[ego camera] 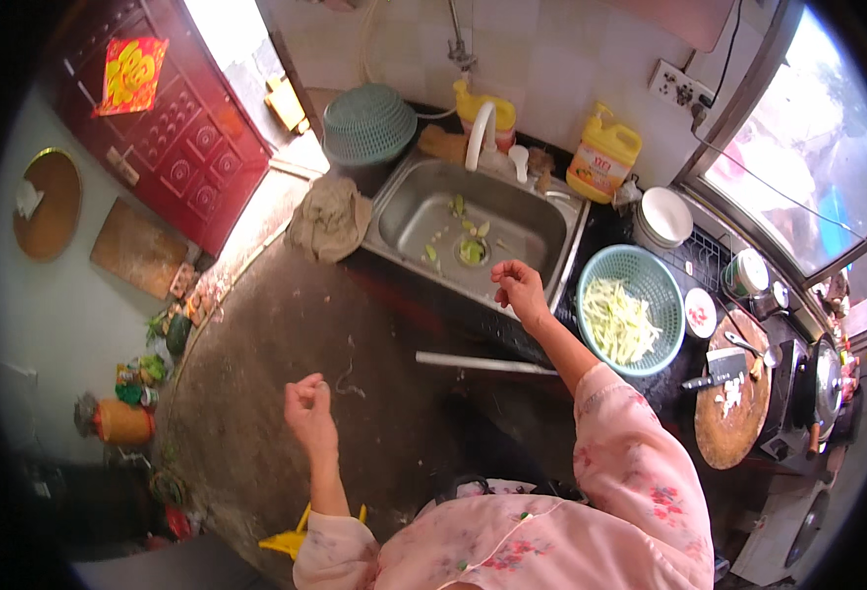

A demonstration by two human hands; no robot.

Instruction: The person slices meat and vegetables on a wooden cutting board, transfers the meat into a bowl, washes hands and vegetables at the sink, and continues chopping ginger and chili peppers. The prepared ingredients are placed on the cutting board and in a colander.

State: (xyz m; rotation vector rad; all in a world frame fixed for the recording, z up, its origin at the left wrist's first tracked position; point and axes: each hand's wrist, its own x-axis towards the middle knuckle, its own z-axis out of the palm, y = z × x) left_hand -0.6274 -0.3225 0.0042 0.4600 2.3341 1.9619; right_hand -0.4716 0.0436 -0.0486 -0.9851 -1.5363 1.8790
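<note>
My left hand point(309, 414) is held over the floor, its fingers curled in and nothing visible in it. Near the front rim of the stainless steel sink point(433, 276) hovers my right hand point(520, 291), fingers loosely bent and apart, holding nothing that I can see. Green vegetable scraps point(471, 251) lie in the basin and around its drain. A white faucet point(483, 133) arches over the back edge. Right of the sink, a blue-green plastic colander point(673, 295) holds pale green vegetable strips point(618, 321).
A round wooden chopping board point(728, 428) carries a cleaver point(724, 366), chopped white pieces and a spoon. Beside it are a small white dish point(701, 324), stacked bowls point(665, 214) and a lidded pan point(826, 383). A crumpled cloth point(328, 217) sits by the sink's left corner; a red door point(175, 140) stands ajar.
</note>
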